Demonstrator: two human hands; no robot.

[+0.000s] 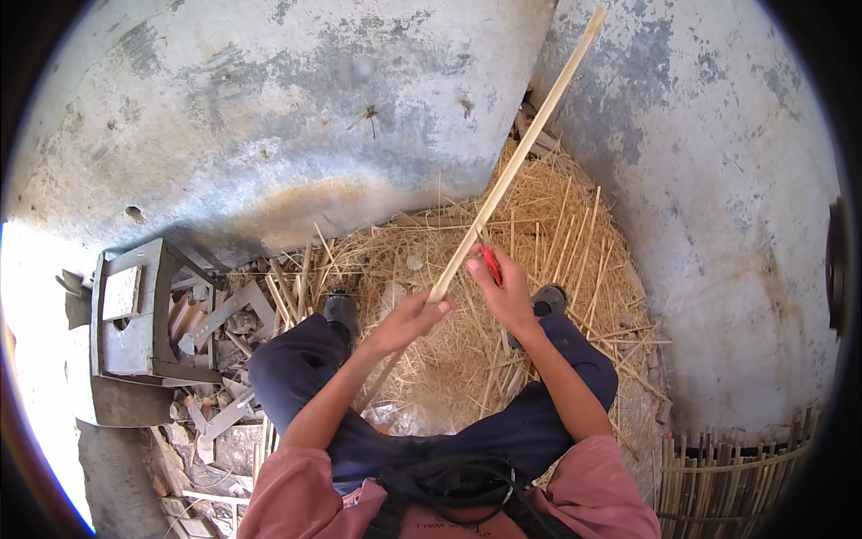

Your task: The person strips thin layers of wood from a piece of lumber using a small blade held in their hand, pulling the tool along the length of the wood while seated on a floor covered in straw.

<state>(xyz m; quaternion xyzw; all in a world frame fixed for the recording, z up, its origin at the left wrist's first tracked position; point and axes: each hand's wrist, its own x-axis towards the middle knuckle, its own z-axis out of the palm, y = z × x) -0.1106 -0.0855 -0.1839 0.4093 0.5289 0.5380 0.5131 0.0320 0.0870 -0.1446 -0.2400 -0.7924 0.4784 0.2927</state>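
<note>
Between the thumb and fingers of the left hand (415,321), the pale bamboo strip (514,162) is firmly pinched, slanting away toward one o'clock; at two o'clock from that grip, the right hand (504,287) has its fingers curled around a small red-handled knife (492,265), whose thin dark tip stands close beside the strip; whether it bites the edge, I cannot tell. For clean work, I would judge, the left fingers should pin the strip without twisting it and sit well clear of the blade's line; the knife wants a low, even angle and light pressure, since a steep one may dig in and split the fibres; the long free end toward one o'clock could sway, so a steady left wrist should matter.

Beyond the hands, shoes (341,310) rest at ten and two o'clock, so strokes are best aimed clear of the feet and knees; straw-like shavings (467,359) cover the floor between them, with loose strips (575,238) lying toward two o'clock; a grey wooden stool (135,359) lies tipped at nine o'clock, a slatted basket (718,490) stands at four, and a weathered wall (314,108) rises at twelve.
</note>
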